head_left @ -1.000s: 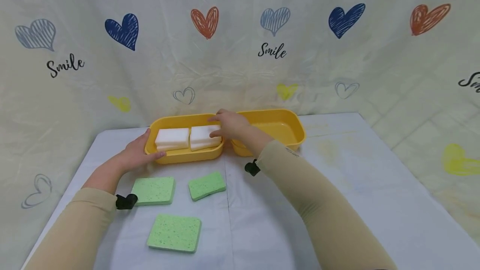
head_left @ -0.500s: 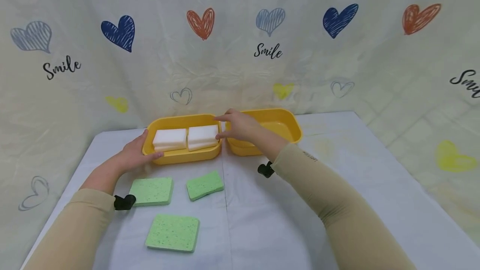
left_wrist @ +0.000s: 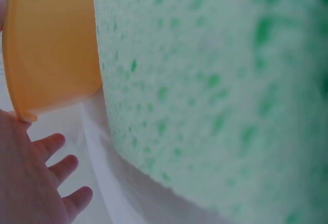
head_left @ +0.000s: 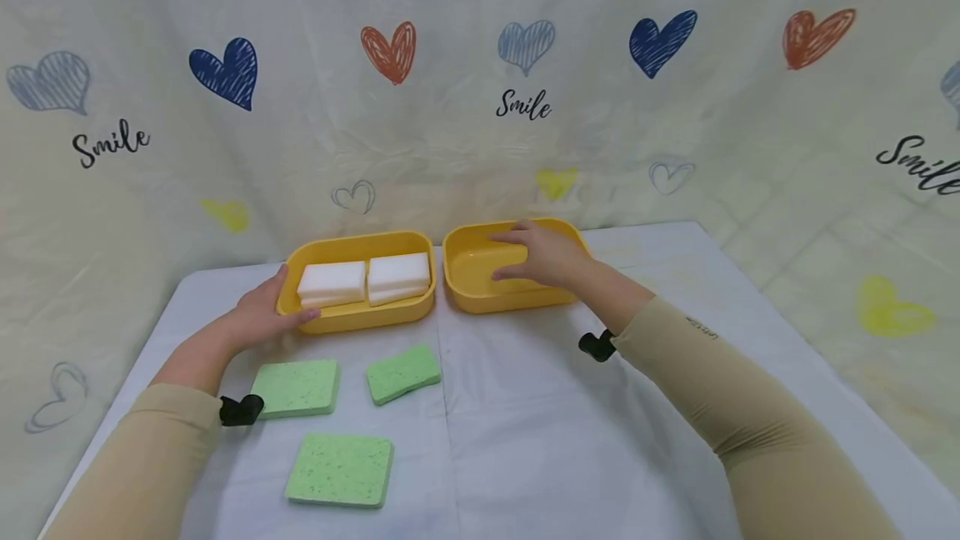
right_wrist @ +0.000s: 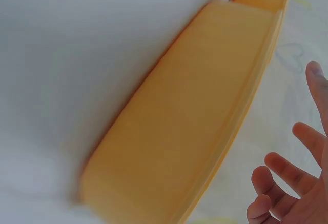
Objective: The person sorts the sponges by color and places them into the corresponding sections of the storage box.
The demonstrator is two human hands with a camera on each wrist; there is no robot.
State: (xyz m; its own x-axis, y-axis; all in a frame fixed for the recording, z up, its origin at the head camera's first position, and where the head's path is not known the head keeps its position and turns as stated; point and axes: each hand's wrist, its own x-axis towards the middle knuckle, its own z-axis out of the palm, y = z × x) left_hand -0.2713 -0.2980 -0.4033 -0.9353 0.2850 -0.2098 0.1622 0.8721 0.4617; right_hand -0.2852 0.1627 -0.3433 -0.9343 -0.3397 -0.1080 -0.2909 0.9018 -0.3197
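My left hand [head_left: 258,307] holds the rounded left end of a yellow tray [head_left: 375,319], its thumb along the front wall and the other fingers spread by the end. Inside that tray lie white sponge blocks in two stacks, a left stack [head_left: 332,280] and a right stack [head_left: 398,275]. Over a second yellow tray [head_left: 495,302], just to the right, hovers my right hand [head_left: 551,255] with spread fingers and nothing in them. In the right wrist view its fingers [right_wrist: 294,175] are apart from the tray wall [right_wrist: 174,111]. Nothing shows inside the second tray.
Three green speckled sponges lie on the white cloth: one at the left [head_left: 296,388], a smaller one [head_left: 403,373] beside it and one nearer the front [head_left: 340,470]. A pale curtain [head_left: 442,140] printed with hearts hangs behind the trays.
My right hand has moved rightward from the right stack of white blocks to above the second tray, fingers spread. My left hand stays at the left tray. The view has shifted slightly.
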